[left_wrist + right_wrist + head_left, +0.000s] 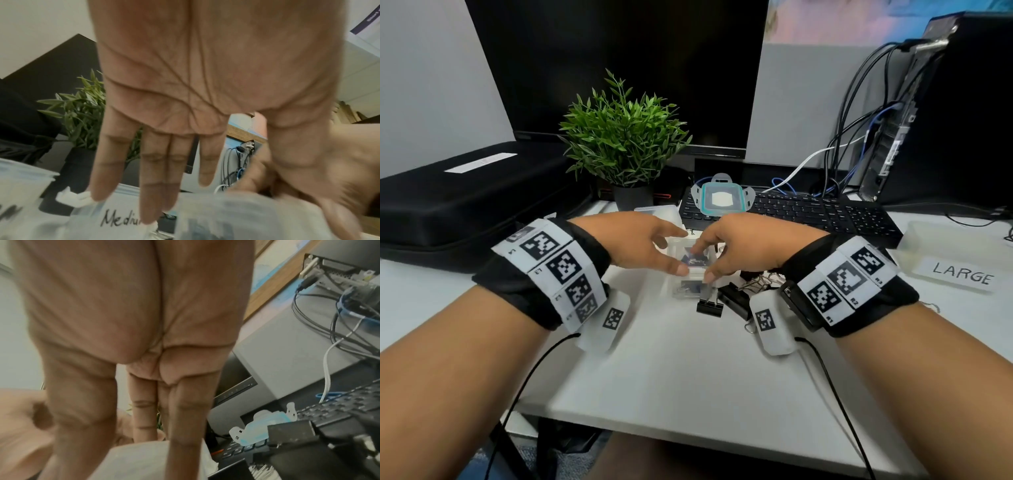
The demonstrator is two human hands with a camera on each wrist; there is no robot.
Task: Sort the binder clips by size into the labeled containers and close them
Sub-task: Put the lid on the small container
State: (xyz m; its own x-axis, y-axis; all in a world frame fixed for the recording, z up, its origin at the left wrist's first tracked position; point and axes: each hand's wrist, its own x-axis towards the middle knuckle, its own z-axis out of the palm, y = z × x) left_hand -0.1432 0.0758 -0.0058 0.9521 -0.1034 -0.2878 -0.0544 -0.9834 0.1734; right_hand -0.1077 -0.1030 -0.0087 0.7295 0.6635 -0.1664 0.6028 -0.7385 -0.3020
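Observation:
A small clear container (pixel 690 289) with small binder clips inside sits at the desk's middle. My left hand (pixel 678 251) and right hand (pixel 705 262) both lie over its top, thumbs and fingertips pressing on its lid. In the left wrist view my fingers (pixel 156 186) are straight above the blurred container (pixel 236 217). In the right wrist view my fingers (pixel 185 426) point down onto the pale lid (pixel 139 460). Loose black binder clips (pixel 710 305) lie just in front of it, to the right.
A container marked LARGE (pixel 955 263) stands at the right. Another marked Medium (pixel 119 216) stands behind my left hand. A teal-rimmed lid (pixel 722 198) lies on the keyboard (pixel 825 212). A potted plant (pixel 625 144) and a black case (pixel 465 205) stand at the back left.

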